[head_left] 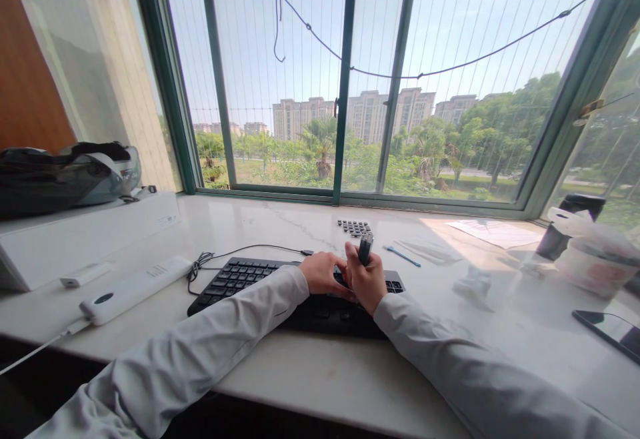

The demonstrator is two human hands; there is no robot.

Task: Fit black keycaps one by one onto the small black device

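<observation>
Your right hand (367, 282) has its grip closed round a small dark tool (365, 248), held upright over the black keyboard (240, 279); only the tool's top shows above your fingers, so what it is stays unclear. Just left of that grip, your left hand (324, 273) rests curled on the keys, and whether it pinches anything is hidden. Both hands cover the keyboard's middle. Beyond the grip, loose keycaps (354, 227) lie on the desk (310, 372). Far right of it, a phone (607, 332) is cut off by the frame edge.
</observation>
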